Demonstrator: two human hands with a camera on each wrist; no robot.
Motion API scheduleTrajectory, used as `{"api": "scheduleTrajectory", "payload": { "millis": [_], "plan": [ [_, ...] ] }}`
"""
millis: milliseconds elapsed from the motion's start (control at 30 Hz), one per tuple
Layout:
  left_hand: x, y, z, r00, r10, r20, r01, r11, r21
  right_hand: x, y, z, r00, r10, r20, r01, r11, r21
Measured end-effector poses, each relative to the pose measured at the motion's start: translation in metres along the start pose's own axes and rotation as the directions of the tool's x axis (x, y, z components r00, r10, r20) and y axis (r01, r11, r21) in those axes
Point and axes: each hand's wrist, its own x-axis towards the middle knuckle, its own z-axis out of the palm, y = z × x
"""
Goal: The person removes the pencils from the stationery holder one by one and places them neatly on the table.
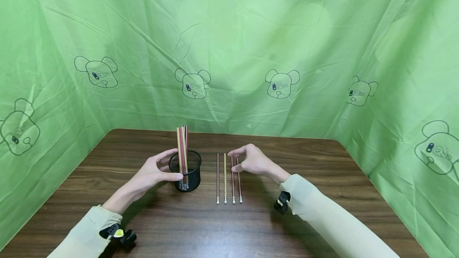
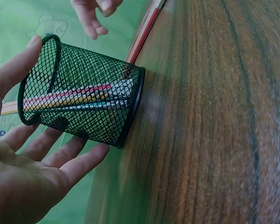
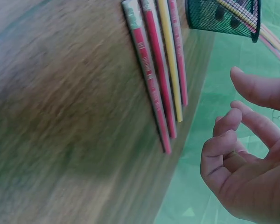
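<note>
- The left hand grasps the black mesh cup, thumb at the rim, fingers round the far side.
- The right hand holds nothing; its fingers are loosely bent above the four pencils.
- The cup stands upright on the tabletop, to the left of the pencils, with a bundle of pencils leaning inside.
- From the head, the right fingertips overlap the row; the right wrist view shows them apart from it, with a gap between thumb and fingers.
- Only the right wrist view shows lettering along the outermost red pencil.
- The left wrist view looks through the mesh at the bundle's lower ends.
- In the head view, the row's eraser ends point toward the person; its far tips stop short of the back edge, where green cloth hangs.
- A narrow strip of wood separates cup and row; a broad stretch runs from the row to the right edge.
</note>
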Motion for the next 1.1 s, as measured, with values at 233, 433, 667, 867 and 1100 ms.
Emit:
{"api": "scheduleTrajectory", "payload": {
  "millis": [233,433,667,867,1100],
  "plan": [
    [-0.001,0.000,0.000,1.000,0.002,0.003,-0.002,1.000,-0.002,0.005,-0.012,0.002,0.999,-0.038,0.000,0.038,0.998,0.048],
    [0.000,0.000,0.000,1.000,0.002,0.000,-0.002,1.000,0.000,0.010,-0.028,0.004,0.999,-0.038,0.002,0.038,0.995,0.097],
    [0.000,0.001,0.000,1.000,-0.004,-0.005,0.004,1.000,0.012,0.020,-0.047,0.007,0.998,-0.063,0.006,0.062,0.995,0.076],
    [-0.001,0.001,0.000,1.000,-0.007,0.002,0.007,1.000,0.012,0.026,-0.060,0.015,0.993,-0.117,0.018,0.115,0.990,0.087],
    [-0.001,0.001,-0.001,1.000,-0.003,0.011,0.003,1.000,-0.006,0.034,-0.072,0.025,0.987,-0.161,0.020,0.159,0.983,0.089]
  ]
}}
